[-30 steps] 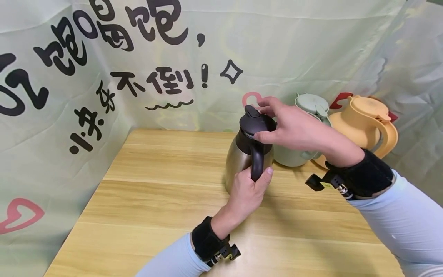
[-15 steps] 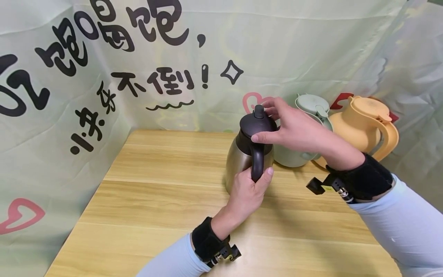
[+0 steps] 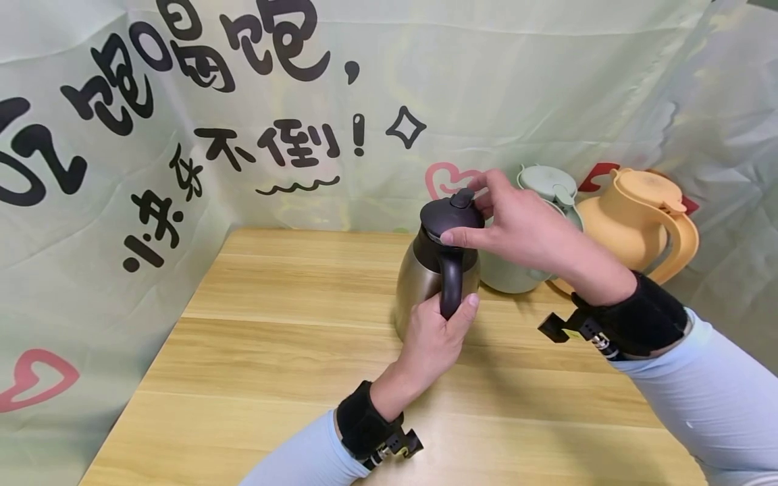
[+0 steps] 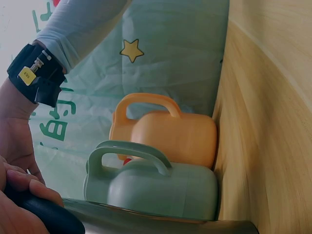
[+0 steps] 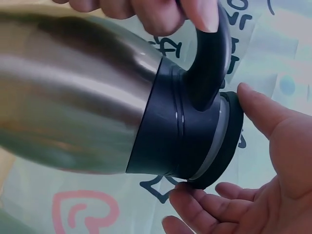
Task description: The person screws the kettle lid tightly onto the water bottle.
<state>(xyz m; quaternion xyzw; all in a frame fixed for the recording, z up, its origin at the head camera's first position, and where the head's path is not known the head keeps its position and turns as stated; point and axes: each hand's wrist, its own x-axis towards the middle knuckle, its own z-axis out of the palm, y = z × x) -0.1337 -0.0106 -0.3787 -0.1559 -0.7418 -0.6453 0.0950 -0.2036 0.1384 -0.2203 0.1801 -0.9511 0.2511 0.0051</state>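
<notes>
A brushed-steel thermos jug (image 3: 413, 290) with a black collar stands upright on the table. My left hand (image 3: 430, 341) grips its black handle (image 3: 452, 280), thumb along the near side. Over the mouth sits a round black lid (image 3: 444, 217), its raised tab pointing to the right. My right hand (image 3: 516, 226) pinches the lid's edge, thumb at the front and fingers at the far side. In the right wrist view, a pale ring (image 5: 214, 134) shows between the collar and the lid's dark rim (image 5: 231, 146). The left wrist view shows only a strip of the steel body.
Behind the right hand stand a pale green jug (image 3: 510, 270) and an orange jug (image 3: 626, 216), side by side against the cloth. The wooden table (image 3: 273, 378) meets a printed cloth backdrop (image 3: 516, 81) at the back and left.
The lid has turned under my right hand: its tab has swung from the left, through the middle, to the right. My left hand and the jug body have stayed in place.
</notes>
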